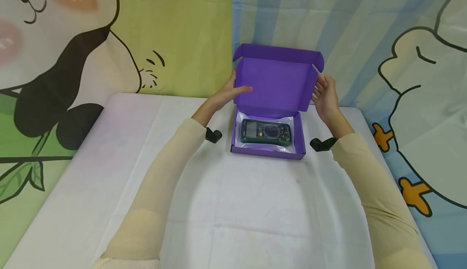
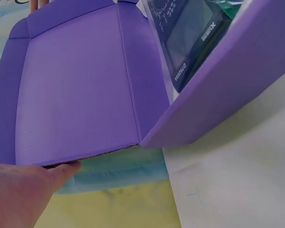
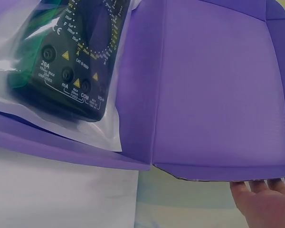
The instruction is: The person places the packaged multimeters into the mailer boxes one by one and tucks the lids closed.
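A purple cardboard box [image 1: 268, 153] lies on the white-covered table with its lid [image 1: 277, 80] raised at the back. Inside it is a dark green-and-black digital multimeter [image 1: 266, 132], sealed in a clear plastic bag [image 3: 109, 135]. My left hand [image 1: 226, 94] holds the lid's left edge, thumb across the inner side and fingers hidden behind. On the opposite side my right hand [image 1: 326, 96] touches the lid's right edge with loosely extended fingers [image 3: 256, 186]. The meter's screen [image 2: 189, 31] shows in the left wrist view, its input sockets [image 3: 67, 73] in the right wrist view.
The white tablecloth [image 1: 248, 204] spreads in front of the box. Close behind the lid hangs a printed cloth [image 1: 193, 37] with cartoon animals. A black wrist camera [image 1: 213, 135] sits at the left cuff, another black wrist camera [image 1: 322, 144] at the right.
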Demonstrator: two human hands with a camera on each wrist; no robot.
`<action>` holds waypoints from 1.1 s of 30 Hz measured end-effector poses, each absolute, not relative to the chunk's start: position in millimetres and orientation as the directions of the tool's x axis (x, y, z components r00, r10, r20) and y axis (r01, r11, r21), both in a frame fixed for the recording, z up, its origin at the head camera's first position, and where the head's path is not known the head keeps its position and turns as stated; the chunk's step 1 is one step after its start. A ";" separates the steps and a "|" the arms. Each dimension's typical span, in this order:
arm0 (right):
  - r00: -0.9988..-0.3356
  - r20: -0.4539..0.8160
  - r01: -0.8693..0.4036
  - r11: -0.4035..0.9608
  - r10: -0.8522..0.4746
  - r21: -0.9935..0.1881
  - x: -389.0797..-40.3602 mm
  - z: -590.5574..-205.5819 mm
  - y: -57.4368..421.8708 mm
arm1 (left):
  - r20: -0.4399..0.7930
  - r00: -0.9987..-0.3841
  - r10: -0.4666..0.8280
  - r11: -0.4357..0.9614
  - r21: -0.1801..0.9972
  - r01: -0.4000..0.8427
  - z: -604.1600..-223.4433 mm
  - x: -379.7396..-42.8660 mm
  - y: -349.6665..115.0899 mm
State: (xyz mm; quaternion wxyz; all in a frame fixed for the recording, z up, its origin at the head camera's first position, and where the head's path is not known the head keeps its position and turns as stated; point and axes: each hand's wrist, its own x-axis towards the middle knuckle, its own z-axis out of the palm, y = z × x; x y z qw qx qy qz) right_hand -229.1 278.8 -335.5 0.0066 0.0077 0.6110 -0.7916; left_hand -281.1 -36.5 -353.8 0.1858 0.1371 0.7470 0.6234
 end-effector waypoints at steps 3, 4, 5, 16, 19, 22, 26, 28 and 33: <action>-1.000 -0.020 0.022 -0.253 -0.010 -0.967 -225.9 -337.8 281.0 | -0.086 -0.881 0.465 0.179 0.984 -0.002 -356.1 -278.7 -36.4; -1.000 -0.020 0.023 -0.251 -0.014 -0.968 -225.1 -338.5 281.8 | -0.081 -0.878 0.471 0.176 0.984 0.004 -357.0 -277.8 -36.7; -1.000 -0.021 0.025 -0.258 -0.018 -0.966 -224.5 -338.9 282.6 | -0.077 -0.875 0.477 0.169 0.986 0.006 -357.8 -277.2 -37.0; -0.999 -0.042 0.047 -0.294 -0.024 -0.955 -221.1 -339.8 291.3 | -0.061 -0.869 0.492 0.166 0.986 0.025 -359.1 -271.3 -41.9; -0.999 -0.048 0.047 -0.328 -0.005 -0.944 -218.5 -339.4 290.5 | -0.044 -0.876 0.480 0.175 0.983 0.047 -360.8 -270.5 -42.5; -0.998 -0.069 0.058 -0.387 0.012 -0.920 -215.0 -338.9 289.7 | -0.020 -0.889 0.457 0.172 0.983 0.066 -364.4 -269.9 -42.5; -0.995 -0.094 0.077 -0.450 0.017 -0.890 -210.7 -338.1 289.0 | 0.010 -0.902 0.432 0.133 0.988 0.074 -371.1 -268.6 -43.7; -0.995 -0.095 0.077 -0.467 0.016 -0.881 -209.2 -338.1 289.1 | 0.028 -0.903 0.429 0.105 0.991 0.080 -374.1 -267.9 -45.1; -0.996 -0.081 0.062 -0.472 0.022 -0.880 -206.7 -340.5 292.2 | 0.078 -0.898 0.433 0.026 0.995 0.099 -376.2 -265.9 -46.7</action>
